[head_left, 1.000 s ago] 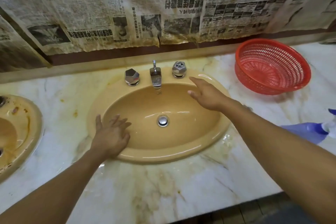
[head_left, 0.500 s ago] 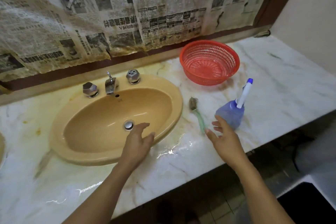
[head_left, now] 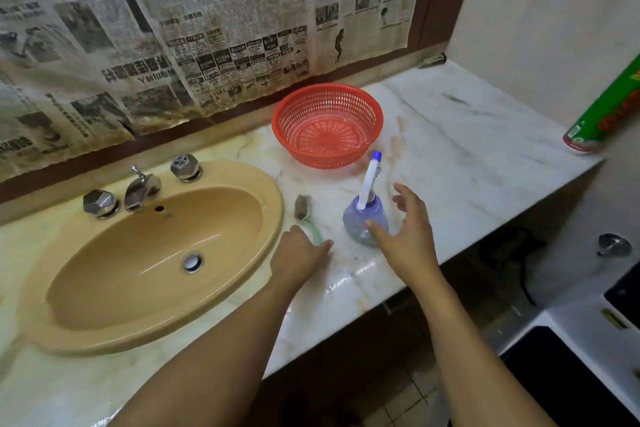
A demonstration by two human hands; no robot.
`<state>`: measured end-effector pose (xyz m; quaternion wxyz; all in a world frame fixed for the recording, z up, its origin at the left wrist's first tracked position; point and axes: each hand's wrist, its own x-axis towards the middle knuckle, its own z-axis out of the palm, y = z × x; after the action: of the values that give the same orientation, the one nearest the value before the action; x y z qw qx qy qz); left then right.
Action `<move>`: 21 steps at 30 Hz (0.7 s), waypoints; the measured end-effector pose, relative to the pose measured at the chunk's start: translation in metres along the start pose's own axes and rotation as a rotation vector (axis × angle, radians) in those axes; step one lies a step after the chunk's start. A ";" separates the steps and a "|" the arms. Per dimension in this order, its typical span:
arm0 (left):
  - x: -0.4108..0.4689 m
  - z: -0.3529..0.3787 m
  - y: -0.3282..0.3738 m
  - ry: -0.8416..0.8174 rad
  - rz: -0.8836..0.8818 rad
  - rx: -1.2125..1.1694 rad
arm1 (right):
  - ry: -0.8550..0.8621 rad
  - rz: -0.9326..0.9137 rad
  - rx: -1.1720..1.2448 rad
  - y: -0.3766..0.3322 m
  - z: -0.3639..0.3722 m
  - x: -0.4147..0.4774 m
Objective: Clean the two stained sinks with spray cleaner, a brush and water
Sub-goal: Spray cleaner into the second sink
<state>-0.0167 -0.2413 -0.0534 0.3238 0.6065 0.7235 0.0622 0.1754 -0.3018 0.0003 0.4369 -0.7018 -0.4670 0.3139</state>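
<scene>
1. One tan sink (head_left: 104,305) is set into the left part of the marble counter (head_left: 467,149). Its chrome tap (head_left: 140,189) stands between two faceted knobs at the back rim, and newspaper sheets (head_left: 225,28) cover the wall behind.
2. Just right of the sink's rim lies the brush (head_left: 304,206). Its dark bristle head points away from the person and its pale green handle runs toward them.
3. The left hand (head_left: 298,260) covers the near end of that handle, knuckles up. Whether its fingers are closed round the handle cannot be told.
4. The spray bottle (head_left: 360,215) stands upright just right of the brush, with a bluish round body, a white neck and a blue tip.
5. The right hand (head_left: 408,236) is spread and unclenched at the bottle. Its thumb lies across the front of the base and its fingers are apart beyond the right side, not wrapped round it.
6. Behind the bottle stands a red basket (head_left: 325,159), apart from both hands.
7. At the far right edge, a green can (head_left: 602,114) shows, tilted.
</scene>
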 end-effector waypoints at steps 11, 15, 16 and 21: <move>-0.008 0.010 0.004 -0.007 0.028 0.120 | -0.098 -0.091 0.009 0.008 0.020 0.029; -0.030 -0.016 -0.030 0.088 0.061 -0.074 | -0.092 -0.095 0.095 -0.004 0.027 0.005; -0.037 -0.025 -0.043 0.112 0.062 -0.101 | -0.089 -0.110 0.113 -0.010 0.031 -0.003; -0.097 -0.074 -0.134 0.179 0.025 -0.269 | -0.159 -0.209 0.148 -0.053 0.081 -0.060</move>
<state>-0.1635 -0.3428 -0.0220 0.3356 0.5588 0.7269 0.2163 0.0642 -0.3214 0.0162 0.4794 -0.5880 -0.5463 0.3549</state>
